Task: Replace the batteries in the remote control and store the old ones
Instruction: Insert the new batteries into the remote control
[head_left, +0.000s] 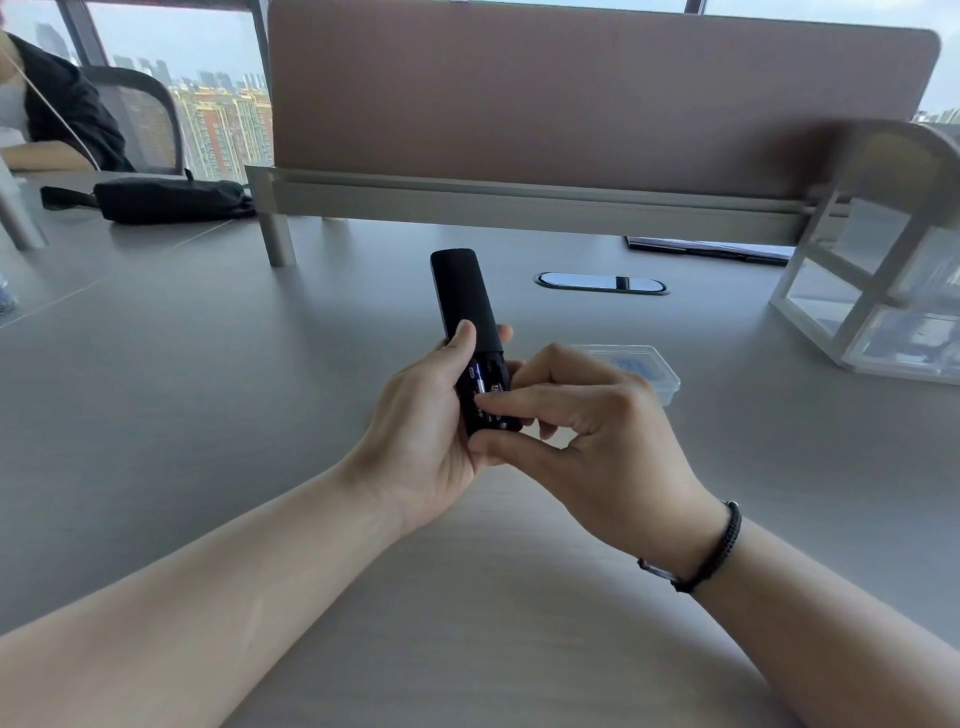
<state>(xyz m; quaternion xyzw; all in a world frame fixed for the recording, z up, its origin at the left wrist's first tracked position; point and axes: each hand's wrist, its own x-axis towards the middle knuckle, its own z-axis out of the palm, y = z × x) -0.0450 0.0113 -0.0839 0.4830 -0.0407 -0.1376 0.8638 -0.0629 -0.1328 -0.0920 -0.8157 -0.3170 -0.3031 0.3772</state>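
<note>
My left hand (423, 415) grips a black remote control (460, 296) above the grey table (208, 364), back side up, its long end pointing away from me. The battery bay at the near end lies uncovered, and a battery (482, 375) with a blue and silver wrap shows inside. My right hand (587, 431) reaches in from the right. Its forefinger tip rests on the batteries in the bay and its thumb presses the remote's near end. A small clear plastic box (657, 371) with something blue in it sits on the table just behind my right hand.
A brown desk divider (571, 104) on a grey rail crosses the far side. At the right stands a white-framed clear drawer organiser (883, 312). An oval cable grommet (602, 283) lies mid-table. A black pouch (171, 200) and a seated person (52, 104) are at far left.
</note>
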